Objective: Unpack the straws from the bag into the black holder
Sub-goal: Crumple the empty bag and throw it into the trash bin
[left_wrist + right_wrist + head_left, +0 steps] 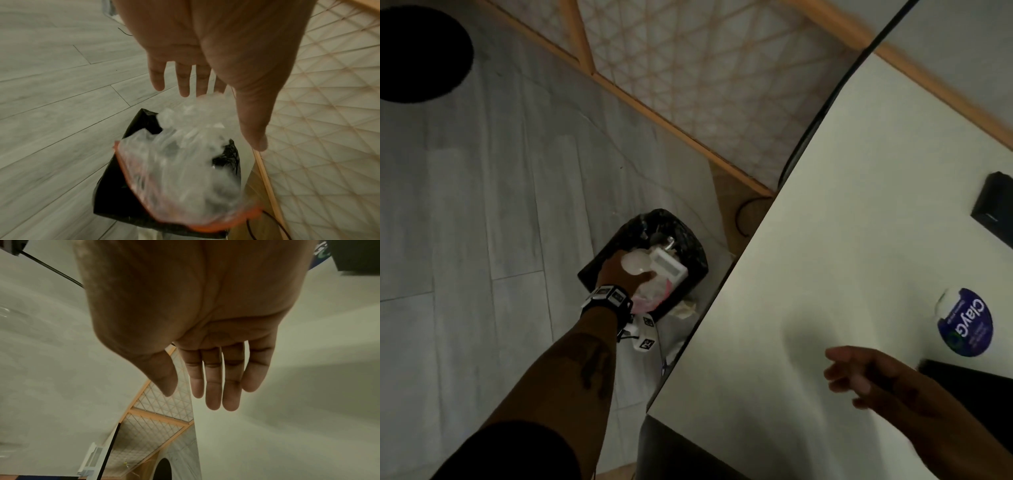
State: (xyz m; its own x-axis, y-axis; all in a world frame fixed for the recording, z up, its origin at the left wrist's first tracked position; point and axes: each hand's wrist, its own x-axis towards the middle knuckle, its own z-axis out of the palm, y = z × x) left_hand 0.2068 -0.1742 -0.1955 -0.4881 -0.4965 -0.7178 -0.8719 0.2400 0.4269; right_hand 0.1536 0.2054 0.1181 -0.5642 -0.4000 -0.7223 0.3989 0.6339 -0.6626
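Observation:
My left hand [626, 274] reaches down over a black-lined waste bin [690, 250] on the floor. In the left wrist view its fingers [184, 81] are straight and spread. The clear plastic bag [180, 178] with an orange zip strip is blurred just below them, over the bin [115, 194]. No finger curls round the bag. I see no straws inside it. My right hand [859, 377] hovers above the white table [825, 240], and its fingers [213, 386] are straight and hold nothing. A black object [969, 380], possibly the holder, lies beside my right wrist.
The bin holds a white box [667, 265] and other rubbish. A blue-labelled Claya tub [965, 322] and a black block [993, 205] stand on the table's right side. A wood-framed lattice panel [705, 68] runs behind. A round black mat [417, 51] lies on the grey plank floor.

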